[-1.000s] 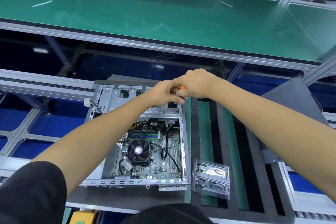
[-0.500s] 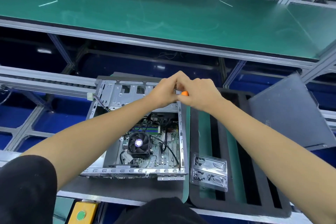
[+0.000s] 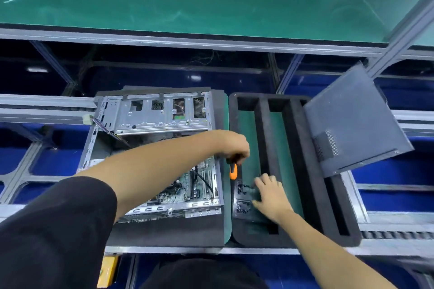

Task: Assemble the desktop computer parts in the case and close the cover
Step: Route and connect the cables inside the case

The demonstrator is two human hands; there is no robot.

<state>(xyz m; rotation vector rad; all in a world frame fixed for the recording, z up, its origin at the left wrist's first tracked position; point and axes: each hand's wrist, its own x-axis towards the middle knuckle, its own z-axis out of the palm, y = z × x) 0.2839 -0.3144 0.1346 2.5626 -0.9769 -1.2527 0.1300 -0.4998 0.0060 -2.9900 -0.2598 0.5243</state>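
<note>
Writing was nowhere legible: no brand or label could be read on the case (image 3: 150, 148), its board or the loose cover (image 3: 352, 122), and the motion blur hid any small print. Left hand (image 3: 232, 144) reached across the open case from the lower left, its forearm hiding much of the motherboard (image 3: 187, 187), and its fingers were curled round the black upper end of a screwdriver (image 3: 233, 168) whose orange part hung down over the green strip at the case's right edge. Right hand (image 3: 270, 197) came in from the lower right, palm down, with its fingers fairly straight and slightly spread over a clear plastic screw tray (image 3: 243, 199); whether the fingertips pinched anything could not be told. The tray held dark screws in two compartments and lay at the near left of the black foam tray (image 3: 298, 171), on that tray's green floor. The case lay on its side on a dark mat (image 3: 169, 232), open upward, with the silver drive cage (image 3: 162, 112) at its far end and a white connector (image 3: 86, 119) on loose wires hanging over its left wall. The grey cover, with a mesh vent patch, rested tilted over the far right corner of the foam tray, well apart from the case. Beyond both ran a wide green bench (image 3: 187, 0) on a grey metal frame, with blue bins below. A black sleeve (image 3: 54, 230) filled the lower left corner, and a yellow box (image 3: 106, 272) showed under the table edge.
</note>
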